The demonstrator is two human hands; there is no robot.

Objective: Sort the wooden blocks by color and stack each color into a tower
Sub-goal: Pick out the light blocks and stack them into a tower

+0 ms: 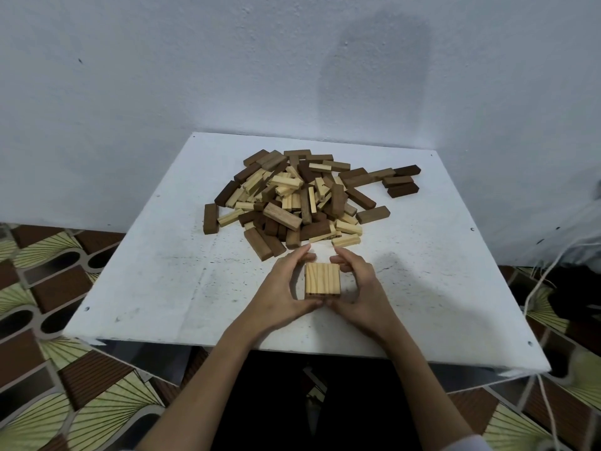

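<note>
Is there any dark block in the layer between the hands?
No, the layer held between both hands shows only light pine blocks side by side.

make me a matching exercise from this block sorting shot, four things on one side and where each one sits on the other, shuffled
Things
1. row of light blocks
2. mixed pile
3. left hand
4. right hand

Places
A. far half of the white table, against no hand
B. cupped round the row's right side
C. near edge of the table, between the two hands
D. cupped round the row's left side

Pairs: 1-C, 2-A, 3-D, 4-B
</note>
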